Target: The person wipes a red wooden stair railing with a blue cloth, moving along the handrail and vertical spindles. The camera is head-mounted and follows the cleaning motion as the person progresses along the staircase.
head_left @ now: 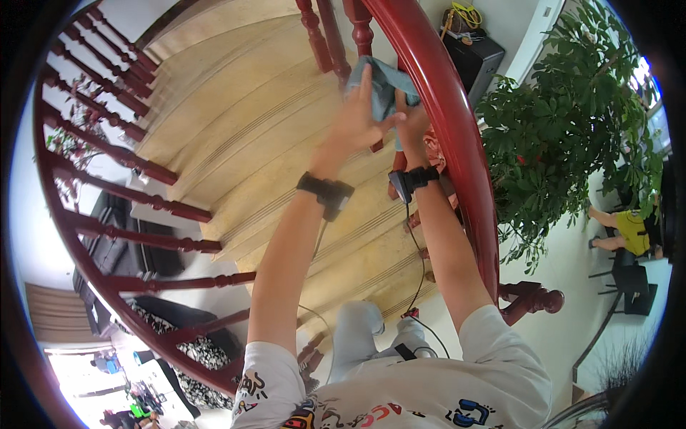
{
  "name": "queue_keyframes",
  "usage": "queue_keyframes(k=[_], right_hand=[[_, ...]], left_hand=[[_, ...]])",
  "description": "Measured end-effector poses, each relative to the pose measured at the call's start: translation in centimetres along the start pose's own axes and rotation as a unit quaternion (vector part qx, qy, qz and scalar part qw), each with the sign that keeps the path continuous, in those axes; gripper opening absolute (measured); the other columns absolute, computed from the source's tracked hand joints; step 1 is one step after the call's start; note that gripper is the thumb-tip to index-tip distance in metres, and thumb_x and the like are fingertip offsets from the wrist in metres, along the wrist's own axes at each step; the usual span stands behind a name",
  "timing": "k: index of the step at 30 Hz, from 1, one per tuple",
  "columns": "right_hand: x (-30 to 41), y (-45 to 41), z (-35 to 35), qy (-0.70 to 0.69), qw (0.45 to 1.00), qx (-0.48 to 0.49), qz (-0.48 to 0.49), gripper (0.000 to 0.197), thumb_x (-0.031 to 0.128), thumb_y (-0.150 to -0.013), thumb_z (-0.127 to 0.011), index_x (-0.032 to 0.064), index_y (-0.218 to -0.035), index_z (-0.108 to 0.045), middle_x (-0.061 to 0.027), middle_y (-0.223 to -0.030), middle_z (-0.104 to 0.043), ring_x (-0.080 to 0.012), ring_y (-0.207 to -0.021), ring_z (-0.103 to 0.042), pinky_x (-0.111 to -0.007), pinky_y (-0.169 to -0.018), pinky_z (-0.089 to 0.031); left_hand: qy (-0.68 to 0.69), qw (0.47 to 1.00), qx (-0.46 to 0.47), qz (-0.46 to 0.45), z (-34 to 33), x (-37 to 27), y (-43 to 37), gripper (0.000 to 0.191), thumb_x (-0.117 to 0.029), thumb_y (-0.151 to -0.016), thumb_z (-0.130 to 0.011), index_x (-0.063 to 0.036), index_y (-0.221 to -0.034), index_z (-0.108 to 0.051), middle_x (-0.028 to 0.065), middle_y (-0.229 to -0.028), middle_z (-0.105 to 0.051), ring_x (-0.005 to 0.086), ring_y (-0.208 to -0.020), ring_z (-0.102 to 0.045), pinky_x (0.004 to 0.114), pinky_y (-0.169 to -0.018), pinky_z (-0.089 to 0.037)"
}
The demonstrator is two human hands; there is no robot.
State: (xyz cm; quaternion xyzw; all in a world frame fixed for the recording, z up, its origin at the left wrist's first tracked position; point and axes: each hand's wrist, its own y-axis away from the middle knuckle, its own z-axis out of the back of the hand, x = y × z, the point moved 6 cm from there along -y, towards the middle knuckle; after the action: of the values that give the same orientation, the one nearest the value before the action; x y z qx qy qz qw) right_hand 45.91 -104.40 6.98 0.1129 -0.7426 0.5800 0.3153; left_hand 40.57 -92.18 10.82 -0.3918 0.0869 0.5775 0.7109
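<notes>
A blue-grey cloth [383,88] is draped around a dark red wooden baluster [360,32], just left of the glossy red handrail [455,102]. My left hand [351,120] is blurred in front of the cloth, index finger and thumb spread apart. Whether its fingertips press on the cloth cannot be made out. My right hand [412,126] is at the cloth's lower right, between it and the handrail, with its fingers on the fabric. Part of that hand is blurred, and its grip is partly hidden. Black straps with small devices and cables circle both wrists.
Curved beige stone steps [241,134] run beneath my arms. Another red balustrade [123,155] borders them on the left. Beyond the handrail are a leafy plant [557,118] and a black speaker-like box [477,64]. A person in yellow shorts [632,233] is at the far right.
</notes>
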Motion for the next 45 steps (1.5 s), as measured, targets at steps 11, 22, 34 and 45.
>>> queue_keyframes(k=[11,22,34,45], right_hand=[[-7.9,7.4,3.0,0.146,0.981,0.092,-0.088,0.028,0.020,-0.081,-0.067,-0.0021,-0.097,-0.060,-0.0138,-0.087,-0.064,-0.0251,-0.077,-0.060,-0.035,-0.068,-0.047],[-16.3,16.1,8.8,0.228,0.910,0.293,-0.184,0.029,0.018,-0.081,-0.067,-0.0019,-0.101,-0.058,-0.0125,-0.092,-0.063,-0.0224,-0.081,-0.058,-0.033,-0.072,-0.046],[-23.2,26.4,10.3,0.253,0.867,0.348,-0.253,0.031,0.017,-0.082,-0.066,-0.0016,-0.104,-0.056,-0.0111,-0.097,-0.061,-0.0196,-0.085,-0.056,-0.031,-0.076,-0.045],[-27.2,37.3,14.9,0.248,0.830,0.352,-0.354,0.033,0.016,-0.082,-0.065,-0.0014,-0.107,-0.054,-0.0098,-0.101,-0.060,-0.0169,-0.089,-0.054,-0.029,-0.080,-0.044]], left_hand=[[0.333,0.936,-0.112,0.015,-7.3,-0.1,-2.4,0.090,-0.022,-0.060,-0.084,0.0008,-0.130,-0.033,0.0211,-0.105,-0.058,0.0338,-0.109,-0.054,0.040,-0.094,-0.041],[0.360,0.921,-0.142,0.044,-11.8,3.6,0.2,0.060,-0.017,-0.062,-0.079,-0.0073,-0.113,-0.048,0.0185,-0.094,-0.059,0.0376,-0.092,-0.057,0.045,-0.079,-0.046],[0.346,0.930,-0.062,0.112,-22.4,11.3,5.9,0.060,-0.026,-0.061,-0.079,-0.0069,-0.110,-0.049,0.0196,-0.095,-0.060,0.0387,-0.095,-0.057,0.045,-0.079,-0.047],[0.314,0.913,-0.046,0.257,-29.0,17.3,13.3,0.062,-0.022,-0.063,-0.077,-0.0104,-0.117,-0.049,0.0197,-0.104,-0.060,0.0395,-0.098,-0.057,0.044,-0.084,-0.046]])
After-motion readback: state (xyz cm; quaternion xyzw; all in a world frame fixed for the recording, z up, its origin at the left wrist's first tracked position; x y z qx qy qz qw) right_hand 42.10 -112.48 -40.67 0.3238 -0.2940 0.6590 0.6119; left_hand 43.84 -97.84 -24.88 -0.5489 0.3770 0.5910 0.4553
